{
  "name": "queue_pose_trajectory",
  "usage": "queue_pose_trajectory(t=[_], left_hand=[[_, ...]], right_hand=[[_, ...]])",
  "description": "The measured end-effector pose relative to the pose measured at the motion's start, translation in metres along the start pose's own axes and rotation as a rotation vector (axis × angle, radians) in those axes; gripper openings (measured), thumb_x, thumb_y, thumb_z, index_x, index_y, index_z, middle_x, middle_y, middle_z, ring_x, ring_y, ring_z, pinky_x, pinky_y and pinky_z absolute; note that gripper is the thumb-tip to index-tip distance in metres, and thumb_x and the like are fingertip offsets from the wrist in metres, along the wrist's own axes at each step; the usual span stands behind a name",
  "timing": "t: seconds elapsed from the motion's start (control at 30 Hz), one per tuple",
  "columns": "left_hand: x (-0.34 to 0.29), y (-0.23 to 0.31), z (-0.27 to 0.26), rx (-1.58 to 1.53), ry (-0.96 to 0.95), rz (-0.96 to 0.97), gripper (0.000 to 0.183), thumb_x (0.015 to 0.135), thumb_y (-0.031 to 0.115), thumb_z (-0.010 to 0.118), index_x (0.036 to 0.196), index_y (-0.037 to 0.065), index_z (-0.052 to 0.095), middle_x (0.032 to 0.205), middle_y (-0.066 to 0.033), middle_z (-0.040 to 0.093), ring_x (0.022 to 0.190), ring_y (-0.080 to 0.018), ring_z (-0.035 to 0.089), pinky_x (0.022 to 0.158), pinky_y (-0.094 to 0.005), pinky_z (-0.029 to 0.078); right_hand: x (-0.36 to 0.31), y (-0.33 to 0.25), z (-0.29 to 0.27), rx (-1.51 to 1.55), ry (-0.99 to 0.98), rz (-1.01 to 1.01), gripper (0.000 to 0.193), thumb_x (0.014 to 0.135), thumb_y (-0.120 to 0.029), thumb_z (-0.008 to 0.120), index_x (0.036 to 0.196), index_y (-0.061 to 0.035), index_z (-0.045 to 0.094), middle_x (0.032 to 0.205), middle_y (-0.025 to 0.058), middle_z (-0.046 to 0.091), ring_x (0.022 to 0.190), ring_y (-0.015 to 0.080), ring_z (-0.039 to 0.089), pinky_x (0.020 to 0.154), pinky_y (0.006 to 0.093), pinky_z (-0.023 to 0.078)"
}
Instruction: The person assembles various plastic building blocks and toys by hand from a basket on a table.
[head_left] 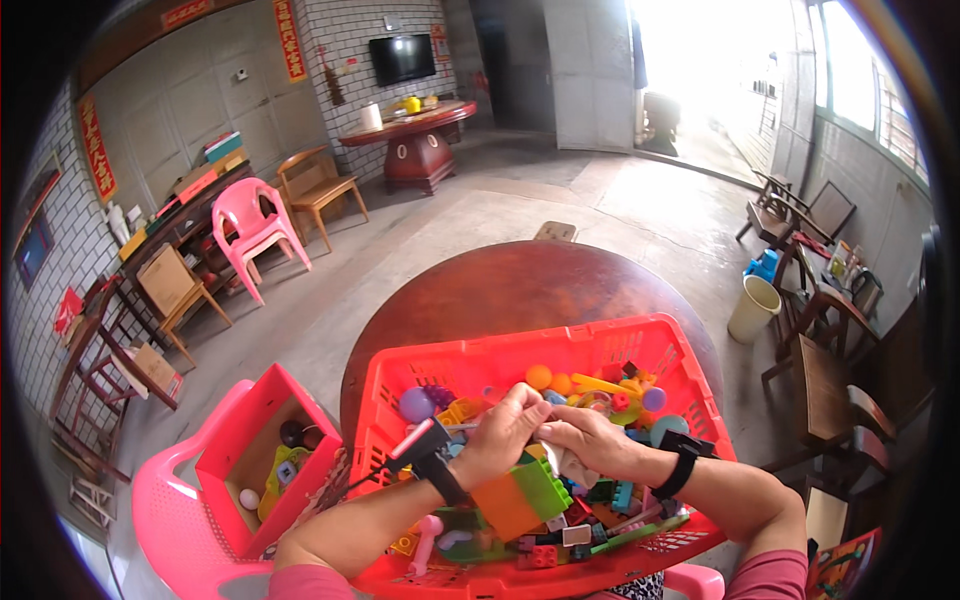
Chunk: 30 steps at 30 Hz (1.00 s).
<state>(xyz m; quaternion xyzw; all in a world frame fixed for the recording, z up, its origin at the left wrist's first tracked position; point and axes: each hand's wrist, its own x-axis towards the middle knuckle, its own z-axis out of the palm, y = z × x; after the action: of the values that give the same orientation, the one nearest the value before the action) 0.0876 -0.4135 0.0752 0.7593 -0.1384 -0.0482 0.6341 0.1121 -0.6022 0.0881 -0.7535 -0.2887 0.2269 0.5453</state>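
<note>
My left hand (508,428) and my right hand (592,440) meet above a big red plastic basket (510,348). The fingers of both are bent and pinched together around something small that they hide. Just beneath my right hand shows a crumpled whitish piece (568,466); whether it is held or only lies there I cannot tell. Below the hands is a green and orange building-block piece (522,496). Around it in the basket lie a purple ball (416,405), an orange ball (538,377), a pink toy (427,545) and several coloured bricks.
The basket sits on a round dark-red table (520,285). To its left, a pink plastic chair (165,500) bears a red box (228,480) with a few toys inside. A pale bin (754,308) and wooden chairs (822,395) stand at the right.
</note>
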Motion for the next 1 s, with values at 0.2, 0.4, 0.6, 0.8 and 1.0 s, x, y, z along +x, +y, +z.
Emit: queue_pose_trajectory(t=[0.2,0.4,0.6,0.8,1.0], left_hand=[[0.000,0.006,0.005,-0.247,0.045,0.011,0.041,0.100,0.043,0.054,0.115,0.005,0.049,0.093,-0.0022,0.058,0.081,-0.0048,0.055,0.067,-0.0232,0.049],[0.003,0.008,-0.011,-0.376,-0.161,-0.236,0.039,0.092,0.030,0.068,0.117,0.004,0.053,0.100,-0.0026,0.060,0.090,-0.0109,0.061,0.073,-0.0240,0.052],[-0.001,0.008,-0.010,0.521,-0.103,0.156,0.028,0.080,0.017,0.072,0.103,0.005,0.061,0.090,-0.0022,0.063,0.083,-0.0117,0.061,0.073,-0.0309,0.049],[-0.003,0.009,-0.006,-0.264,-0.105,-0.176,0.026,0.091,0.013,0.064,0.113,0.004,0.051,0.096,-0.0019,0.059,0.088,-0.0088,0.061,0.072,-0.0246,0.053],[-0.006,0.006,-0.002,-0.214,-0.145,-0.082,0.028,0.096,0.013,0.061,0.118,0.005,0.047,0.102,-0.0030,0.057,0.092,-0.0107,0.062,0.074,-0.0266,0.056]], right_hand=[[0.003,-0.001,-0.008,0.157,0.176,0.060,0.030,0.100,-0.030,0.053,0.099,-0.0013,0.060,0.077,0.0030,0.059,0.072,0.0089,0.058,0.061,0.0275,0.047],[0.002,-0.008,-0.021,0.042,0.162,-0.065,0.030,0.093,-0.030,0.063,0.100,-0.0016,0.059,0.074,0.0022,0.058,0.070,0.0096,0.057,0.061,0.0298,0.047],[0.004,-0.009,-0.034,-0.633,-0.063,-0.408,0.032,0.084,-0.033,0.071,0.090,-0.0017,0.065,0.083,0.0154,0.064,0.079,0.0333,0.063,0.067,0.0394,0.049],[0.003,-0.008,-0.026,-0.429,0.142,-0.314,0.030,0.088,-0.030,0.068,0.092,-0.0003,0.064,0.081,0.0179,0.063,0.078,0.0362,0.064,0.067,0.0408,0.049],[0.002,-0.012,-0.027,-0.530,0.000,-0.348,0.034,0.088,-0.032,0.068,0.094,0.0005,0.063,0.082,0.0190,0.065,0.078,0.0343,0.066,0.067,0.0400,0.050]])
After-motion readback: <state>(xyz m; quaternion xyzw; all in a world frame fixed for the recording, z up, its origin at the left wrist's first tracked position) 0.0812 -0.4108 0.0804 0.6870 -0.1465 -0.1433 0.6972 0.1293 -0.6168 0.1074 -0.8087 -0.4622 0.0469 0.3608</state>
